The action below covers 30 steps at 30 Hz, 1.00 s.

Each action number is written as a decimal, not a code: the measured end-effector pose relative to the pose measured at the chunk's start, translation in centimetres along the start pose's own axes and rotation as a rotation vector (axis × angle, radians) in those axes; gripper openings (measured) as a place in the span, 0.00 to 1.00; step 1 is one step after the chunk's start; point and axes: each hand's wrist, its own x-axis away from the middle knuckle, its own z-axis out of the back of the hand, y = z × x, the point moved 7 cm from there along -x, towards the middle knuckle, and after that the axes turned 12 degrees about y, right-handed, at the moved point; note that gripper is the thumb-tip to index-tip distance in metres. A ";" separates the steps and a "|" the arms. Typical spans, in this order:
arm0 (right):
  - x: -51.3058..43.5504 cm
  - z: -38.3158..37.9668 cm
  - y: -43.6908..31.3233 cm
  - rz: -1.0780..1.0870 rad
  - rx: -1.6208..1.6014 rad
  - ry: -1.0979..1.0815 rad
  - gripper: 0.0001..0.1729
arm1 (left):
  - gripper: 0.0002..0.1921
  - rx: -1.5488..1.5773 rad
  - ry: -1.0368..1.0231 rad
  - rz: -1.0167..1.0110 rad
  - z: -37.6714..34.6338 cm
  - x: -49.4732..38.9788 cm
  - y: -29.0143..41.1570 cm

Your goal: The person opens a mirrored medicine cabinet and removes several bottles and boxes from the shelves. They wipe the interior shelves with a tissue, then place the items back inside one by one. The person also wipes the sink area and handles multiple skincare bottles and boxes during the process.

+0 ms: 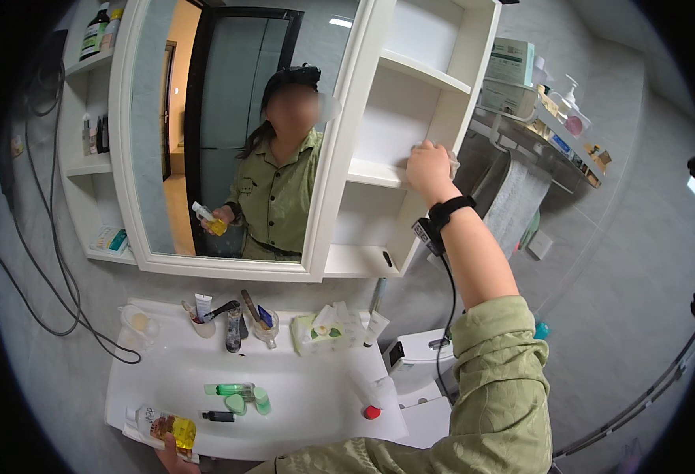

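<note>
My right hand (430,169) is closed around a bunched pale cloth (453,165), only part of which shows. It presses at the right end of the middle shelf board (376,172) of a white mirror cabinet, by the side wall. At the lower left, my left hand (172,455) grips a clear bottle of yellow liquid (184,433) near the sink's front rim. Most of that hand is cut off by the picture's edge. The cabinet mirror (223,148) reflects a person holding the bottle.
Small green containers (236,404) and a dark bottle (221,416) lie in the white sink (317,409). A faucet (233,332), a wipes pack (326,333) and a red-capped bottle (372,412) are around it. Right of the cabinet hang a loaded rack (566,142) and grey towel (522,192). Cables (57,249) dangle left.
</note>
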 end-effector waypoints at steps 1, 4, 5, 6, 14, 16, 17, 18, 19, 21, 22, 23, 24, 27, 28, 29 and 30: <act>0.2 0.2 -0.1 0.006 -0.006 -0.024 0.11 | 0.27 -0.021 -0.007 -0.013 0.1 -0.1 0.3; 0.3 0.6 -0.5 0.018 -0.008 -0.202 0.15 | 0.29 -0.071 -0.021 -0.041 0.8 -0.3 1.1; 0.4 1.2 -0.3 -0.003 -0.013 -0.199 0.14 | 0.29 -0.086 -0.023 -0.051 1.2 -0.4 1.5; 0.5 2.0 -0.4 -0.017 -0.019 -0.160 0.13 | 0.29 -0.072 -0.017 -0.061 1.5 -0.4 1.8; 4.1 6.6 2.5 -0.106 -0.227 -0.200 0.14 | 0.28 -0.108 0.141 -0.127 6.8 -0.7 4.2; 4.5 8.2 4.7 -0.140 -0.282 -0.162 0.13 | 0.26 -0.059 0.125 -0.176 7.5 -0.8 4.4; 4.6 8.9 6.1 -0.170 -0.296 -0.151 0.13 | 0.25 -0.136 0.081 -0.340 7.3 -0.6 5.2; 4.2 10.1 7.8 -0.223 -0.372 -0.067 0.14 | 0.25 -0.214 0.037 -0.504 6.9 -0.3 6.0; 4.3 11.9 9.7 -0.296 -0.482 0.118 0.11 | 0.24 -0.293 -0.010 -0.670 6.1 0.2 6.5; 2.9 15.1 13.0 -0.391 -0.467 0.452 0.18 | 0.23 -0.200 0.044 -0.411 6.3 -0.4 5.1; 2.0 16.4 14.4 -0.430 -0.517 0.626 0.20 | 0.23 -0.120 0.083 -0.294 6.2 -0.5 4.5; 1.2 17.5 15.6 -0.450 -0.531 0.753 0.22 | 0.23 -0.040 0.123 -0.177 6.1 -0.6 3.7; -0.2 17.5 16.8 -0.530 -0.562 0.774 0.24 | 0.23 -0.036 0.115 -0.164 5.5 -0.5 3.5; -3.2 17.6 18.3 -0.523 -0.499 0.862 0.24 | 0.23 -0.062 0.073 -0.205 3.8 -0.1 3.2; -4.1 16.5 18.4 -0.543 -0.529 0.794 0.24 | 0.23 -0.101 0.042 -0.267 3.2 0.1 3.2; -4.6 15.2 18.3 -0.563 -0.558 0.725 0.24 | 0.23 -0.141 0.010 -0.329 2.8 0.3 3.3; -4.8 13.5 18.3 -0.618 -0.583 0.624 0.24 | 0.23 -0.064 0.048 -0.236 3.1 0.2 2.6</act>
